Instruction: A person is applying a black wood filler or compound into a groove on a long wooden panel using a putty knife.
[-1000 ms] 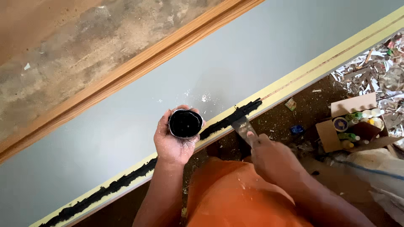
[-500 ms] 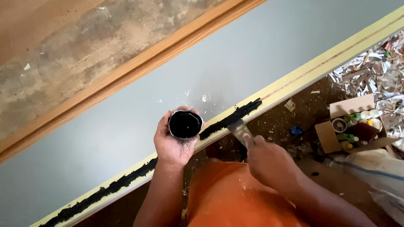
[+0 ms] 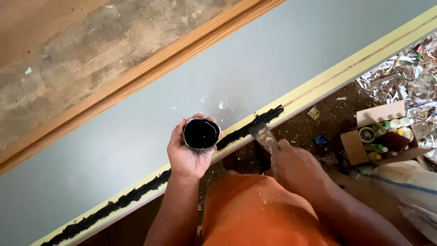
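My left hand [image 3: 187, 155] grips a small round tin [image 3: 201, 134] filled with black paste, held just over the grey panel [image 3: 191, 91]. My right hand [image 3: 293, 166] holds a putty knife [image 3: 261, 132] whose blade rests on the panel's pale yellow edge strip [image 3: 318, 89]. A band of black paste [image 3: 136, 196] runs along that strip from the lower left up to the blade, ending near it at the right.
A wooden frame [image 3: 150, 68] borders the panel's far side, with rough wall above. On the dirt floor to the right sit an open cardboard box of small bottles [image 3: 382, 132], foil scraps [image 3: 409, 68] and wood shavings. My orange-clad knee [image 3: 255, 209] is below.
My right hand has slid the putty knife up and left along the edge strip, toward the end of the black band. The left hand and tin stay put.
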